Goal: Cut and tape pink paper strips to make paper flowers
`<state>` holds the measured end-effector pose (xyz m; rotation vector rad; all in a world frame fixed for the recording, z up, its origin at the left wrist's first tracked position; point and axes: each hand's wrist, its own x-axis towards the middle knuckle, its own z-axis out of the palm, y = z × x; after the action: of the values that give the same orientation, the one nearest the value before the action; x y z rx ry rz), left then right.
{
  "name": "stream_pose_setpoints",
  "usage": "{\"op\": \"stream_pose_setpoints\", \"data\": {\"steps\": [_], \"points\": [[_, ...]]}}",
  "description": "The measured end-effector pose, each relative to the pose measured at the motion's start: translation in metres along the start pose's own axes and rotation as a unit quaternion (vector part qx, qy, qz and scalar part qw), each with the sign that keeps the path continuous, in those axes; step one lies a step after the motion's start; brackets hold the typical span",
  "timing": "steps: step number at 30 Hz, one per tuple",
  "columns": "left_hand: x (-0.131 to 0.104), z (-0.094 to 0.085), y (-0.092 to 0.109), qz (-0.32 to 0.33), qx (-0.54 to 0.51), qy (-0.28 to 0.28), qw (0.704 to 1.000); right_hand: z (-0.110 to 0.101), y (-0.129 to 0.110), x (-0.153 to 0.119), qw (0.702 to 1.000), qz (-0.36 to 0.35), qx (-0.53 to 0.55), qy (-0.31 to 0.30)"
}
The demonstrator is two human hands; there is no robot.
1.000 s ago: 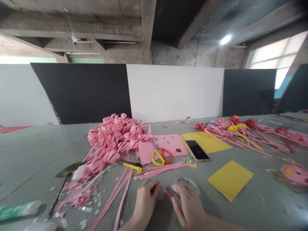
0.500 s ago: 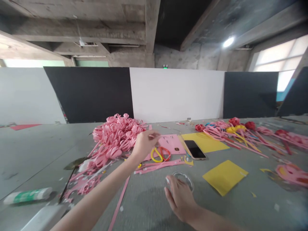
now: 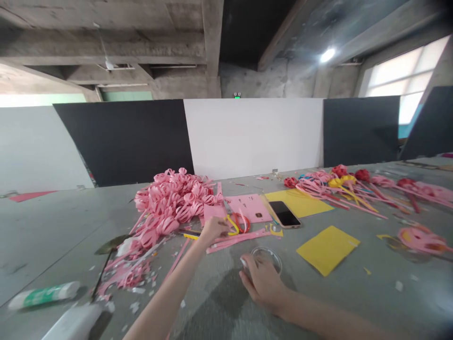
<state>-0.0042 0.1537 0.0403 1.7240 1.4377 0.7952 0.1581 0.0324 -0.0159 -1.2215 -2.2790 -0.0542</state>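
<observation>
**Left hand (image 3: 215, 229) at the scissors (image 3: 233, 223), right hand (image 3: 264, 281) at the clear ring (image 3: 280, 263)**

The scissors are lying just beyond the left fingertips, blades pointing away, the yellow handle nearest. The left fingers are reaching over the table; whether they are gripping anything cannot be told. A blurred pink strip (image 3: 244, 218) is showing beside the fingertips, across the handles. Flat strips (image 3: 237, 239) are lying nearer the person, to the right of that hand. The right hand is bending its fingers beside the ring and partly covering it; a white bit (image 3: 243, 261) is showing at the fingertips, but whether they are closing on it is unclear.

Left of the left hand, a cutter (image 3: 191, 234) is lying partly hidden; beyond it a heap of pink curls (image 3: 177, 198) is rising. Past the scissors, a pink sheet (image 3: 253, 206) is lying near a phone (image 3: 285, 214). Right of the right hand, a yellow sheet (image 3: 328, 250) is lying flat.
</observation>
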Motion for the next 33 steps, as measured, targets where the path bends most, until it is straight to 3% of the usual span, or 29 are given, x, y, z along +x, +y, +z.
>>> {"op": "stream_pose_setpoints", "data": {"steps": [8,15,17,19,26,29,33], "points": [[-0.004,-0.021,-0.014,-0.032,0.187,-0.057,0.98,0.0,-0.001,0.0,1.0,-0.005,0.011,0.006],[-0.006,-0.077,-0.015,-0.035,0.232,-0.057,0.97,0.002,0.0,0.0,0.999,-0.005,0.031,-0.015],[-0.006,-0.085,-0.019,-0.037,0.219,-0.063,0.973,0.002,0.0,0.0,0.999,-0.008,0.036,-0.016],[-0.006,-0.083,-0.024,-0.038,0.198,-0.072,0.977,0.002,0.001,-0.001,0.999,-0.01,0.039,-0.017],[-0.002,-0.042,-0.026,-0.041,0.159,-0.076,0.983,0.001,0.002,-0.001,0.999,-0.013,0.047,-0.02],[-0.007,-0.047,-0.019,-0.048,0.166,-0.085,0.981,0.0,0.001,-0.001,0.999,-0.013,0.044,-0.025],[-0.015,-0.073,-0.012,-0.086,0.217,-0.08,0.969,0.001,0.002,-0.001,0.999,-0.013,0.039,-0.027]]}}
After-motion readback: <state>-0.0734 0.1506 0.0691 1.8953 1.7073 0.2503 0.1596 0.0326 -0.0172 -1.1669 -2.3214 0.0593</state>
